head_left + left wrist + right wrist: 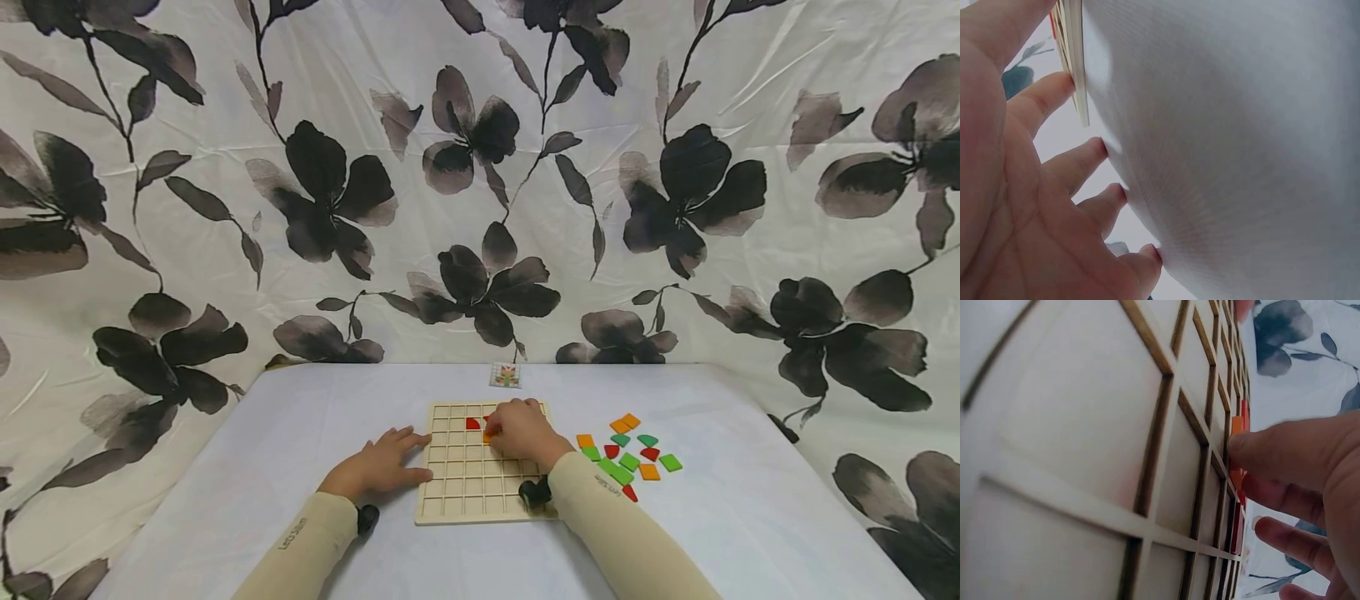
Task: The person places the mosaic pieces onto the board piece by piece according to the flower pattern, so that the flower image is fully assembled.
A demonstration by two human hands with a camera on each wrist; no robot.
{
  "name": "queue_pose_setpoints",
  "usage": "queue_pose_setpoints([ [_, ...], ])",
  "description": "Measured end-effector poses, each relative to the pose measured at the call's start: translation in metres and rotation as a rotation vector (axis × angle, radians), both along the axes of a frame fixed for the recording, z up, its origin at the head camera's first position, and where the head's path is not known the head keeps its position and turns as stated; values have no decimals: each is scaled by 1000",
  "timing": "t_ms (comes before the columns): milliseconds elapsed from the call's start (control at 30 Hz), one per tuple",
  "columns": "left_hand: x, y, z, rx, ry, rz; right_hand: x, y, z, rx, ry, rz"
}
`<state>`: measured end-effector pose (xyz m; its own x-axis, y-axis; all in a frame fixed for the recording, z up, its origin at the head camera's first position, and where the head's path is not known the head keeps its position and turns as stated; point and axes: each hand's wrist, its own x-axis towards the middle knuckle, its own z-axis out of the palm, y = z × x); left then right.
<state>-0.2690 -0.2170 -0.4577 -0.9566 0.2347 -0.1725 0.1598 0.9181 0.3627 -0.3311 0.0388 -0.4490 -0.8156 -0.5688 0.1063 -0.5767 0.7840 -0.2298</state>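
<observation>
A pale wooden grid board [459,492] lies flat on the table. My right hand [522,429] is over its upper right part, and in the right wrist view the thumb and a finger pinch an orange tile [1237,428] at the grid. Beside that tile a red quarter-round piece [472,423] sits in a cell; more red shows partly behind the fingers. My left hand [378,462] lies at the board's left edge with fingers spread, the thumb and a fingertip touching the edge. In the left wrist view its other fingertips rest on the white cloth.
Loose orange, red, light green [671,462] and dark green pieces lie scattered right of the board, near my right forearm. A small card with a coloured pattern [506,375] lies behind the board. A floral cloth [465,208] hangs beyond the white table [300,417].
</observation>
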Motion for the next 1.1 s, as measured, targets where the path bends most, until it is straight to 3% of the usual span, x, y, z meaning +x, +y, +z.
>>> queue_pose_setpoints([
  [500, -4, 1, -4, -26, -2, 11, -2, 9, 2, -65, -72, 14],
  [800, -3, 0, -3, -27, 3, 5, -5, 36, 12, -68, -31, -10],
  [1100, -4, 1, -4, -36, 3, 9, -6, 73, 27, -60, -59, -126],
])
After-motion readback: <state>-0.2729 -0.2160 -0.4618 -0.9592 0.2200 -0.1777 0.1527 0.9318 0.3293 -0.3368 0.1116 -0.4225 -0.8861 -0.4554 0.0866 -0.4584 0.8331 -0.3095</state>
